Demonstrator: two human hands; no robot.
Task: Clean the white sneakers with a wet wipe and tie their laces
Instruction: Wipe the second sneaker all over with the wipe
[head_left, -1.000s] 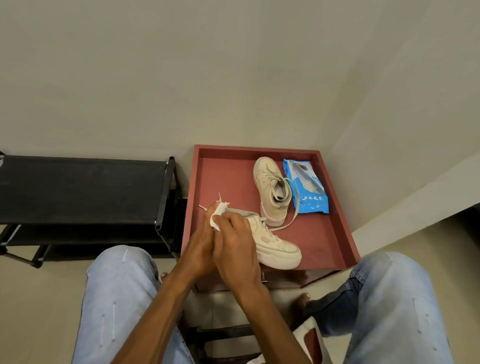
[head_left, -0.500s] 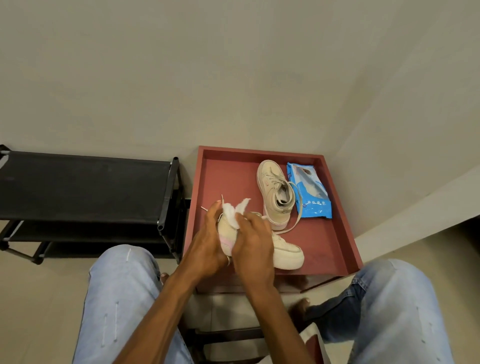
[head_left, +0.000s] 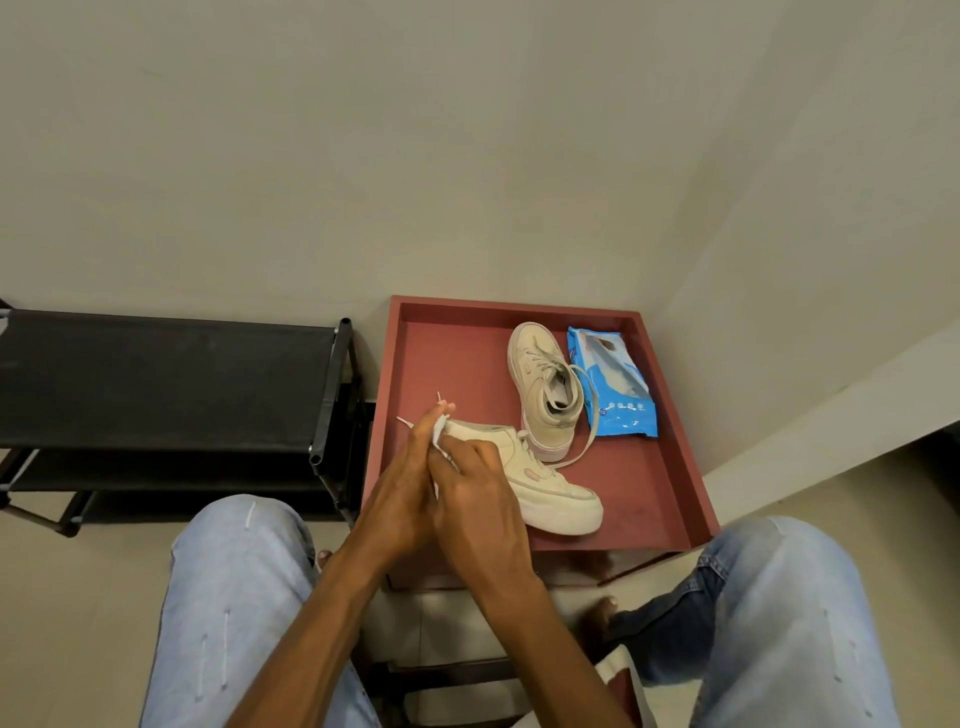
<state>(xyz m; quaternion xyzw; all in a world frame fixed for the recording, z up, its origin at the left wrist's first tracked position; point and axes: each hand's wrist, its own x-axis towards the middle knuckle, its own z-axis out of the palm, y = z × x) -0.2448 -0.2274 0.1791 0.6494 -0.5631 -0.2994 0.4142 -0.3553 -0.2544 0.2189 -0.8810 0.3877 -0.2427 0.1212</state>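
Observation:
Two off-white sneakers lie in a red tray (head_left: 670, 478). The near sneaker (head_left: 550, 491) points right, its heel covered by both hands. My left hand (head_left: 402, 493) holds the heel from the left. My right hand (head_left: 480, 506) presses a white wet wipe (head_left: 440, 428) against the heel; only a small corner of the wipe shows between the fingers. Thin lace ends stick up behind the hands. The far sneaker (head_left: 543, 395) lies with its toe away from me and its laces loose, one lace trailing toward the near shoe. A blue wet wipe pack (head_left: 615, 384) lies to its right.
A black shoe rack (head_left: 171, 379) stands left of the tray, against the wall. My knees in light blue jeans (head_left: 234, 597) frame the tray at the bottom. A plain wall rises behind, with a corner and a ledge to the right.
The hands have closed over the heel and the wipe, which stuck out in a tuft half a second ago, is now mostly hidden. The near sneaker has tilted slightly.

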